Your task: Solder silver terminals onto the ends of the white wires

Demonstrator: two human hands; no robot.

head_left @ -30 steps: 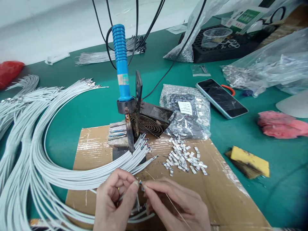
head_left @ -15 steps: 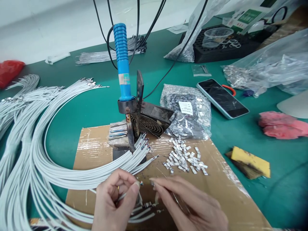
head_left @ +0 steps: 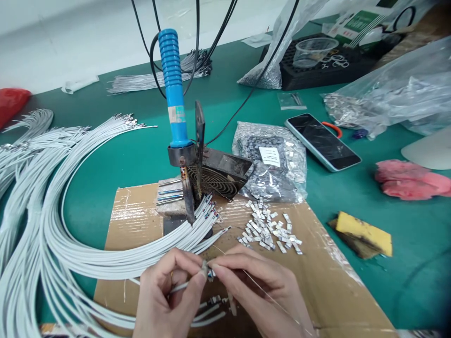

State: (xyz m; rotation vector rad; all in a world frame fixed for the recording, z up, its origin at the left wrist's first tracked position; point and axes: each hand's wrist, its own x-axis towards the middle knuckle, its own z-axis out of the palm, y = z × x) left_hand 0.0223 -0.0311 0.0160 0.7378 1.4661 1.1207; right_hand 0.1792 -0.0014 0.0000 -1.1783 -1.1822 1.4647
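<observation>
My left hand (head_left: 169,293) is closed in a pinch round a white cable (head_left: 179,287) near its end. Against that end, my right hand (head_left: 264,291) pinches a small silvery piece (head_left: 211,272), mostly covered by the fingertips. A thin wire (head_left: 259,284) runs across the right hand. Below the fingers lie several white cable ends (head_left: 211,315) with small metal pieces on them. Just beyond the hands is a thick bundle of white cables (head_left: 134,256), its tips under an upright soldering iron (head_left: 175,94) with a blue handle.
Loose silvery pieces (head_left: 269,227) lie on the cardboard (head_left: 317,281), right of the iron. Behind them are a dark fan (head_left: 225,173), a plastic bag of parts (head_left: 271,157) and a phone (head_left: 324,141). A yellow sponge (head_left: 364,233) sits at the right.
My right hand has moved left, bringing its small piece up to the cable end in my left hand. The gap between the fingertips has closed. The view has shifted slightly.
</observation>
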